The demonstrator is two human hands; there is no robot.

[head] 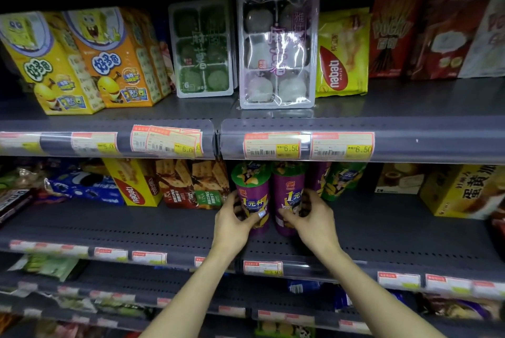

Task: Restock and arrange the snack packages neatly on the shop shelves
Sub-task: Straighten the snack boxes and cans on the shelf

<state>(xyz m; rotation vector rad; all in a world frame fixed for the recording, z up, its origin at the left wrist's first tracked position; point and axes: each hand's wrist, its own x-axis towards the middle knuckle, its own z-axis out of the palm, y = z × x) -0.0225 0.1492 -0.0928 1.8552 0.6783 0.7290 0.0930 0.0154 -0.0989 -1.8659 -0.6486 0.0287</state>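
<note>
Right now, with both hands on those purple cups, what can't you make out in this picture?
Head view only:
- Lower fronts of the two purple cups: covered by the left hand and right hand.
- Cups behind them: partly hidden by the front pair and the shelf edge.
- Price tags: small print blurred.
- Right-hand boxes: cut off by the frame edge.
- Bottom shelves: dark, blurred.

Two purple snack cups (252,198) upright, side-by-side, middle shelf (136,225).
</note>
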